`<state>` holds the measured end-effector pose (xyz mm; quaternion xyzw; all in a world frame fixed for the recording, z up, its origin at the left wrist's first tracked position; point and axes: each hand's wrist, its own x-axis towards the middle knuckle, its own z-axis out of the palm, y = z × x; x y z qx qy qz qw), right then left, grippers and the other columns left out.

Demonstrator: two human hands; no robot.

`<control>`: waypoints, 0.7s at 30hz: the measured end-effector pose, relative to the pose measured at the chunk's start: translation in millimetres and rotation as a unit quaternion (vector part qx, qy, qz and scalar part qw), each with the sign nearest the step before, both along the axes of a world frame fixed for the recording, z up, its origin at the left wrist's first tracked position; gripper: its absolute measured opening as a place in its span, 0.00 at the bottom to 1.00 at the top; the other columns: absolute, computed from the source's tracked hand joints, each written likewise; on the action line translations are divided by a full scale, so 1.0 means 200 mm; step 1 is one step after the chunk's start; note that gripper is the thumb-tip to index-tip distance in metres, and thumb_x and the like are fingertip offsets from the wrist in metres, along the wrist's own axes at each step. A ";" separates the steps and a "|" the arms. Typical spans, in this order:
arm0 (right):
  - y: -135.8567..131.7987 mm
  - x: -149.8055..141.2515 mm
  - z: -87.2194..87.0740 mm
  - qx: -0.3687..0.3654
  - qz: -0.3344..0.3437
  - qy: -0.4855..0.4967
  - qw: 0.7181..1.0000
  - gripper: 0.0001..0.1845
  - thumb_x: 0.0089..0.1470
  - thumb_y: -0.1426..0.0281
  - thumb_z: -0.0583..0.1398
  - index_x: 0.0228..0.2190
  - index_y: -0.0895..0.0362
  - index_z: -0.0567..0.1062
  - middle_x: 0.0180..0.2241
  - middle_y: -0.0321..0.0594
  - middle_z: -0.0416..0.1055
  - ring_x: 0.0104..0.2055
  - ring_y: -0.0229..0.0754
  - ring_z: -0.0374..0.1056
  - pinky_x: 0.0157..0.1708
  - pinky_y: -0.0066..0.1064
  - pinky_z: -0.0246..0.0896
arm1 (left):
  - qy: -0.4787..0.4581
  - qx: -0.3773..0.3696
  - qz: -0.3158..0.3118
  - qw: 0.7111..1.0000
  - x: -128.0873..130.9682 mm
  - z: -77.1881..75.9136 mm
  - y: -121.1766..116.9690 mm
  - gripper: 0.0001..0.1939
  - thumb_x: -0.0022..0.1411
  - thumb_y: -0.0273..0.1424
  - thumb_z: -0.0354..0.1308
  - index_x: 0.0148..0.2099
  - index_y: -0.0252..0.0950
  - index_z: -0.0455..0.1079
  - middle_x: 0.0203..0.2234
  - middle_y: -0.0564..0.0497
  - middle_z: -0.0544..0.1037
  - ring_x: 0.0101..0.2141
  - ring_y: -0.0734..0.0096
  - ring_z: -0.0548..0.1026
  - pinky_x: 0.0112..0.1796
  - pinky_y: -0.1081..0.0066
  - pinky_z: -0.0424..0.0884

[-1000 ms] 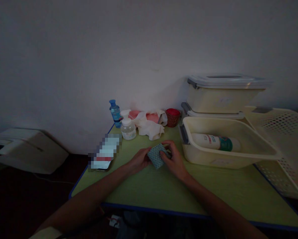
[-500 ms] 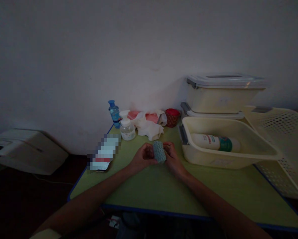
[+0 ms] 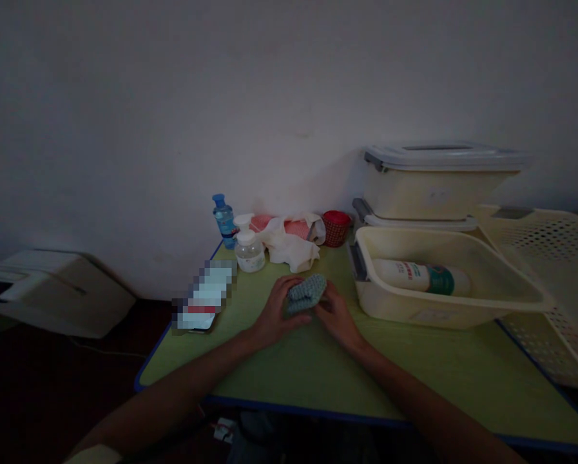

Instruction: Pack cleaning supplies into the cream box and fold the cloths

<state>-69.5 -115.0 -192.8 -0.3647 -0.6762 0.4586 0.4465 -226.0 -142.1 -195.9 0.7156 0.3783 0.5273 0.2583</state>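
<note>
Between my two hands is a small grey-green knitted or crocheted piece (image 3: 308,292), held just above the green table (image 3: 337,380). My left hand (image 3: 276,312) has its fingers behind the piece's left end and its thumb stretched out below it. At the right end, my right hand (image 3: 336,314) grips the piece with bent fingers. The knit looks folded or rounded over, its broad textured side facing up. Parts of the fingers behind it are hidden.
A phone with a blurred screen (image 3: 206,296) lies left. Behind stand a blue bottle (image 3: 225,222), a pump bottle (image 3: 250,252), a white cloth or bag (image 3: 293,248) and a red woven pot (image 3: 337,230). To the right are a cream bin (image 3: 443,314) holding a white bottle (image 3: 409,275), and stacked lidded boxes (image 3: 443,193).
The knitted piece has turned from upright to lying slanted across my hands. My left thumb has come away from its lower edge and now points out beneath it.
</note>
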 end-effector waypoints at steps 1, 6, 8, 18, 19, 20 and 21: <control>0.00 0.00 0.00 0.007 -0.008 -0.013 1.000 0.07 0.45 0.65 0.58 0.23 0.57 0.70 0.36 0.42 0.64 0.41 0.43 0.63 0.38 0.34 0.63 | -0.016 -0.030 0.018 0.999 0.00 0.00 0.00 0.27 0.52 0.45 0.58 0.49 0.34 0.62 0.44 0.44 0.67 0.46 0.59 0.65 0.48 0.62 0.61; 0.00 -0.02 0.01 -0.067 -0.031 -0.009 0.997 0.14 0.42 0.60 0.60 0.27 0.56 0.65 0.31 0.40 0.66 0.35 0.43 0.63 0.32 0.34 0.62 | -0.118 -0.192 0.062 0.972 0.01 0.00 0.03 0.24 0.51 0.47 0.55 0.41 0.32 0.69 0.32 0.48 0.75 0.35 0.64 0.70 0.38 0.68 0.67; 0.00 -0.02 0.02 -0.095 -0.036 0.016 0.995 0.20 0.38 0.60 0.63 0.32 0.55 0.64 0.33 0.39 0.65 0.35 0.42 0.63 0.31 0.33 0.62 | -0.151 -0.228 0.057 0.960 0.01 0.00 0.04 0.25 0.49 0.48 0.57 0.38 0.31 0.71 0.30 0.48 0.76 0.33 0.65 0.71 0.36 0.70 0.67; 0.01 0.01 0.07 -0.173 0.034 0.068 0.982 0.14 0.39 0.61 0.62 0.26 0.57 0.70 0.26 0.34 0.65 0.28 0.36 0.61 0.29 0.29 0.56 | -0.212 -0.281 0.034 0.935 0.00 0.00 0.07 0.20 0.45 0.45 0.61 0.32 0.33 0.67 0.24 0.53 0.73 0.27 0.72 0.70 0.30 0.74 0.66; 0.00 0.01 0.07 -0.186 0.037 0.080 0.979 0.14 0.38 0.61 0.63 0.26 0.57 0.70 0.26 0.34 0.66 0.28 0.36 0.62 0.29 0.29 0.56 | -0.210 -0.277 0.034 0.937 0.00 0.01 0.07 0.21 0.45 0.45 0.62 0.34 0.34 0.65 0.23 0.55 0.72 0.26 0.74 0.69 0.28 0.75 0.65; 0.00 0.01 0.07 -0.202 0.041 0.093 0.974 0.14 0.37 0.62 0.64 0.26 0.57 0.70 0.26 0.34 0.67 0.28 0.36 0.62 0.30 0.29 0.56 | -0.212 -0.278 0.031 0.937 -0.01 0.01 0.07 0.22 0.45 0.45 0.62 0.36 0.35 0.64 0.22 0.56 0.71 0.25 0.74 0.69 0.26 0.76 0.64; 0.00 0.00 0.07 -0.220 0.045 0.107 0.969 0.14 0.36 0.63 0.65 0.26 0.57 0.69 0.26 0.34 0.67 0.29 0.36 0.63 0.30 0.29 0.57 | -0.218 -0.282 0.025 0.934 -0.01 0.02 0.07 0.24 0.45 0.45 0.62 0.38 0.35 0.62 0.22 0.57 0.70 0.24 0.75 0.68 0.25 0.76 0.63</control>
